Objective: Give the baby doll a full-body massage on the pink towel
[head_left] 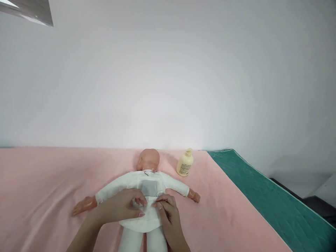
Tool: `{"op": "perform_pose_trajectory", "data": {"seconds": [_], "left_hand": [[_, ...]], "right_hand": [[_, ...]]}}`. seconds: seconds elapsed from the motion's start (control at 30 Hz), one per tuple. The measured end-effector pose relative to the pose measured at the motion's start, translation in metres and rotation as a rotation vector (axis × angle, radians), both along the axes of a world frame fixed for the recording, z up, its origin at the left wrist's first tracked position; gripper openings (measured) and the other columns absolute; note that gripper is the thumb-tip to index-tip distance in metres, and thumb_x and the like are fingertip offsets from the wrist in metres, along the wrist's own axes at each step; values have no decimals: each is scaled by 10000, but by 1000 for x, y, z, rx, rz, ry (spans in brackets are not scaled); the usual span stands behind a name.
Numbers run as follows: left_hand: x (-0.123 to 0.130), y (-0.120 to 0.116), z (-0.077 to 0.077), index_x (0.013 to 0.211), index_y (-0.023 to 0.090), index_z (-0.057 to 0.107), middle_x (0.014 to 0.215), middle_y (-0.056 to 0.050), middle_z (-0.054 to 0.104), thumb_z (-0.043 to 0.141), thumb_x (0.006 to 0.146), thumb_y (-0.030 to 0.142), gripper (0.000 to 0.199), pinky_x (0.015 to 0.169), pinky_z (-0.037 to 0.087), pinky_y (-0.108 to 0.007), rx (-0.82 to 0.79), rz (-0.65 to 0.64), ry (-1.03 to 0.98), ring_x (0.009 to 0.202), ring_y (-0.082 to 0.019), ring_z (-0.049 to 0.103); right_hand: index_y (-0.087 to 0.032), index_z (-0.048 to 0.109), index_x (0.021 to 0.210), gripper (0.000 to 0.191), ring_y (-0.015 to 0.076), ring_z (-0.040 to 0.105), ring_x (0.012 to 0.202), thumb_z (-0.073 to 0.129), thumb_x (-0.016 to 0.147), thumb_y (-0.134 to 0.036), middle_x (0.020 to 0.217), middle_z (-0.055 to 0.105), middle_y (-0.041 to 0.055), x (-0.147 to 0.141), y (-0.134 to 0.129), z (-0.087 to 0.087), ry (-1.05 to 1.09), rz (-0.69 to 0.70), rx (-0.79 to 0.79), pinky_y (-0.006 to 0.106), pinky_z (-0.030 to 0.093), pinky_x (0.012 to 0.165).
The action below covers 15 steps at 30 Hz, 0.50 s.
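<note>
A doll (131,182) with a white cloth body and bare plastic head and hands lies with its arms spread wide. No face shows on its head, and a grey rectangular panel (149,188) is set in its upper torso. Below that panel, my left hand (128,204) rests over the left side of the torso, fingers curved and thumb apart from them. Opposite it, my right hand (168,213) has thumb and forefinger brought together at the white cloth. Whatever lies between those fingertips is too small to make out.
A pale yellow pump bottle (185,163) stands right of the doll's head. Pink cloth (223,217) lies under everything, with a green surface (262,189) along the right. A white wall (168,77) rises behind. Dark objects (317,204) sit at far right.
</note>
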State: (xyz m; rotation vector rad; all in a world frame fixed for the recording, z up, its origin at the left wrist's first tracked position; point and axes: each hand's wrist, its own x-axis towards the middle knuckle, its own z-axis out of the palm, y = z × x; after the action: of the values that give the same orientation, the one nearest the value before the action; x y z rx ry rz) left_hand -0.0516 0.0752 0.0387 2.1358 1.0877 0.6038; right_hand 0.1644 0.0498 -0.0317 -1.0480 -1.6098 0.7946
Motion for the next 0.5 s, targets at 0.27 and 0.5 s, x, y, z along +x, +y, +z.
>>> {"op": "perform_pose_trajectory", "data": {"seconds": [0.27, 0.5], "left_hand": [[4, 1, 2, 938, 238, 724, 963, -37, 711, 616, 720, 345, 265, 813, 502, -360, -127, 43, 52, 930, -282, 620], [-2, 9, 4, 962, 219, 717, 998, -36, 707, 556, 792, 363, 275, 793, 498, -304, -91, 45, -1, 943, -256, 626]], "right_hand": [[-288, 730, 917, 235, 224, 518, 1024, 499, 943, -255, 980, 612, 43, -1, 3, -2, -44, -8, -23, 360, 416, 910], [-282, 677, 1005, 228, 217, 483, 1123, 455, 969, -320, 1133, 570, 50, 2, 1, -4, 6, -25, -10, 361, 404, 977]]}}
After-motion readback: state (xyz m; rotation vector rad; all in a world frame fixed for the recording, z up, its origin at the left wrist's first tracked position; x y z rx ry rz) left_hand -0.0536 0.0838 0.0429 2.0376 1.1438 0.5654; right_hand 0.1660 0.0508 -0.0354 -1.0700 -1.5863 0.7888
